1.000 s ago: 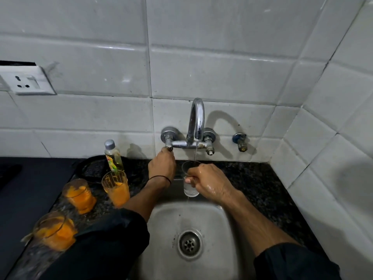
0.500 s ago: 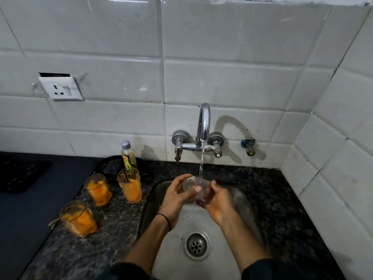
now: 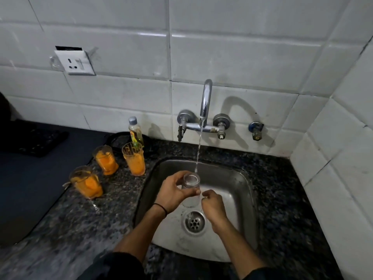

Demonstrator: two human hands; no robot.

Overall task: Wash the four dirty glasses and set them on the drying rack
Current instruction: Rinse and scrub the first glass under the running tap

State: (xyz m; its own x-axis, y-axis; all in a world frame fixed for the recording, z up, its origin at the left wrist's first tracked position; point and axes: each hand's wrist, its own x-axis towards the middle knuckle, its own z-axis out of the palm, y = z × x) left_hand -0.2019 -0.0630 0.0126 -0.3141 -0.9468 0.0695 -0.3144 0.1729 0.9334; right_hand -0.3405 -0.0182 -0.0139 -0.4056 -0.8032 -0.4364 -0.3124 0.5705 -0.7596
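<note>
One clear glass (image 3: 190, 180) under running tap (image 3: 205, 102), left grip (image 3: 173, 194) curled round it, right grip (image 3: 213, 205) curled beside, hold unclear

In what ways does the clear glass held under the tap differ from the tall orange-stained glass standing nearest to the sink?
The clear drinking glass looks colourless and rinsed; the tall orange-stained glass is coated with orange residue. The left hand holds the clear drinking glass over the steel sink, under the running water; the tall orange-stained glass stands on the dark granite counter, with no hand on it. Both are transparent tumblers with the mouth upward.
</note>
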